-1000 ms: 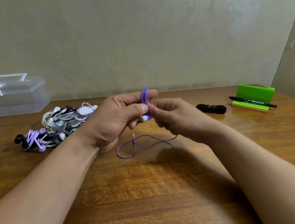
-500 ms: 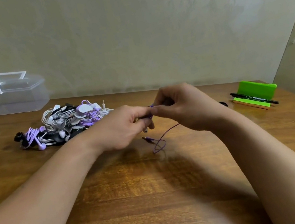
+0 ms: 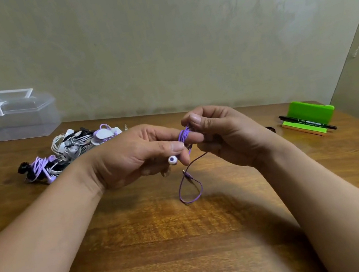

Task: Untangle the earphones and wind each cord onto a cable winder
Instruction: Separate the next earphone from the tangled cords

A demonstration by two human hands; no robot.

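Observation:
My left hand [image 3: 139, 154] and my right hand [image 3: 223, 133] meet above the middle of the wooden table [image 3: 168, 244]. Between them is a purple earphone cord [image 3: 184, 135], wound in several turns; whatever it is wound on is hidden by fingers. My left thumb and fingers pinch the bundle, and my right fingertips pinch the cord at its top. A white and purple earbud [image 3: 172, 160] sticks out below my left thumb. The loose cord end hangs down in a loop [image 3: 190, 191] with its plug [image 3: 188, 175] just above the table.
A pile of wound white, black and purple earphones [image 3: 67, 152] lies at the back left. Behind it stands a clear plastic box [image 3: 9, 116] with a lid. A green stand [image 3: 308, 114] with a black pen [image 3: 307, 125] sits at the back right. A wall runs behind.
My right hand has swung round the bundle and come back to its top, adding a turn. The hanging loop is shorter than a second ago, and the earbud shows again below my left thumb.

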